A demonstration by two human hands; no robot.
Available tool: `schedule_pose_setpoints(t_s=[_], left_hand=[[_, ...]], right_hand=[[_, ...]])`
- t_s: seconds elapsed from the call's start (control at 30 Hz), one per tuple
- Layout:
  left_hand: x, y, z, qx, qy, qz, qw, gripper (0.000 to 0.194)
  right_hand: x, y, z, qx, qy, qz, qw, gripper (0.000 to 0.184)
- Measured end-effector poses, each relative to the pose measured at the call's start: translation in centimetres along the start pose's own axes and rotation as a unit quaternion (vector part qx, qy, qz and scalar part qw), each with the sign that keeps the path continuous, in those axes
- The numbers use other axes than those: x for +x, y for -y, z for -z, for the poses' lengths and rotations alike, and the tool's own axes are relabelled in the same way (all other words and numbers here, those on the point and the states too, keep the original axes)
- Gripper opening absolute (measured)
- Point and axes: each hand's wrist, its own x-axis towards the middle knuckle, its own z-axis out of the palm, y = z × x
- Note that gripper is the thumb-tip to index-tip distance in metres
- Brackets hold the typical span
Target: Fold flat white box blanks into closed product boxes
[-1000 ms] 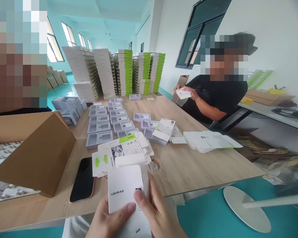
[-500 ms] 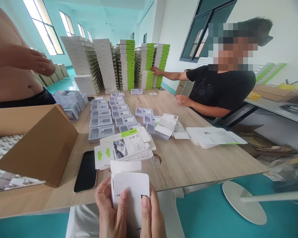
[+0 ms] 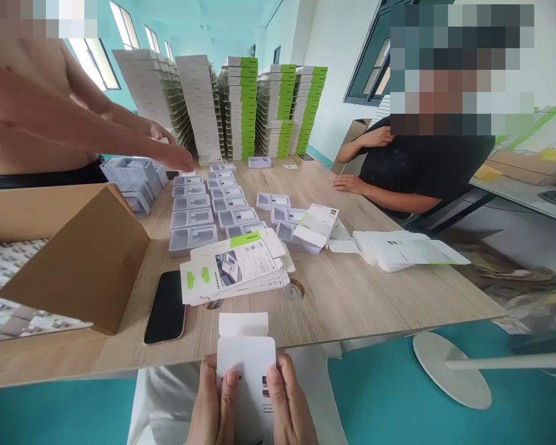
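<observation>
White printed cardboard carton (image 3: 247, 361), flap raised, squarely between left hand (image 3: 213, 405) and right hand (image 3: 293, 405). Both part-closed, pinching opposite sides, thumbs on front. Sits near edge of light wood-grain table (image 3: 352, 296), nearest flattened white-and-green cartons (image 3: 241, 266) and black phone (image 3: 165, 309).

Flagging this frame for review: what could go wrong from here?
The carton is held past the table edge by the left hand and right hand, so a slip could drop it towards the lap or floor.

The tall stacks look uneven, and a co-worker's hand is near their base; a bump might topple one.

The phone lies near the front edge and could get knocked off.
</observation>
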Motion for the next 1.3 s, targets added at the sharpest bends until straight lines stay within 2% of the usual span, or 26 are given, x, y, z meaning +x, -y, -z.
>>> schedule_pose_setpoints(t_s=[0.1, 0.2, 0.33, 0.43, 0.53, 0.57, 0.63, 0.7, 0.77, 0.83, 0.87, 0.97, 1.07, 1.13, 1.23, 1.3], left_hand=[[-0.2, 0.5, 0.5, 0.023, 0.026, 0.034, 0.999, 0.075], [-0.2, -0.5, 0.6, 0.014, 0.057, 0.034, 0.998, 0.080], [-0.1, -2.2, 0.9, -0.031, 0.061, 0.024, 0.997, 0.070], [0.1, -2.3, 1.4, -0.032, 0.091, -0.001, 0.995, 0.067], [0.0, -1.4, 1.8, -0.004, 0.132, -0.040, 0.990, 0.065], [-0.1, -1.0, 1.8, 0.003, 0.140, -0.057, 0.988, 0.065], [-0.4, -0.1, 1.7, 0.018, 0.137, -0.093, 0.986, 0.065], [-0.7, 0.8, 1.5, 0.039, 0.099, -0.124, 0.987, 0.072], [-1.0, 1.5, 1.2, 0.066, 0.054, -0.127, 0.988, 0.089], [-1.3, 1.7, 1.0, 0.092, 0.044, -0.121, 0.987, 0.115], [-1.4, 1.6, 0.9, 0.105, 0.046, -0.126, 0.985, 0.122], [-1.7, 1.1, 0.7, 0.122, 0.053, -0.137, 0.982, 0.115], [-2.0, 1.1, 1.0, 0.056, 0.100, -0.104, 0.988, 0.104], [-2.1, 1.6, 1.4, 0.005, 0.137, -0.097, 0.986, 0.104], [-2.2, 2.2, 2.0, -0.005, 0.159, -0.105, 0.982, 0.099], [-2.0, 2.3, 2.3, 0.000, 0.167, -0.099, 0.981, 0.097]], right_hand=[[0.8, 0.7, 0.5, 0.014, 0.041, -0.001, 0.999, 0.057], [1.8, 2.2, 1.0, 0.020, 0.040, -0.006, 0.999, 0.058], [3.2, 3.7, 2.2, 0.020, 0.054, -0.016, 0.998, 0.056], [4.4, 4.2, 3.3, 0.070, 0.088, -0.017, 0.993, 0.052], [5.3, 5.1, 4.5, 0.113, 0.164, -0.035, 0.979, 0.079], [5.5, 5.6, 4.8, 0.106, 0.204, -0.027, 0.973, 0.081], [5.7, 6.6, 5.5, 0.049, 0.285, 0.026, 0.957, 0.060], [5.8, 7.3, 5.9, -0.031, 0.330, 0.112, 0.937, 0.042], [5.6, 7.3, 6.0, -0.094, 0.318, 0.203, 0.921, 0.054], [5.3, 6.6, 5.8, -0.127, 0.275, 0.293, 0.907, 0.076], [5.0, 6.2, 5.6, -0.137, 0.252, 0.331, 0.899, 0.084], [4.3, 5.4, 5.2, -0.172, 0.214, 0.394, 0.877, 0.093], [4.1, 6.1, 5.4, -0.239, 0.242, 0.410, 0.847, 0.090], [4.4, 7.1, 5.8, -0.292, 0.260, 0.437, 0.810, 0.083], [5.1, 8.4, 6.1, -0.362, 0.280, 0.480, 0.749, 0.068], [5.6, 8.8, 5.9, -0.376, 0.292, 0.496, 0.726, 0.065]])
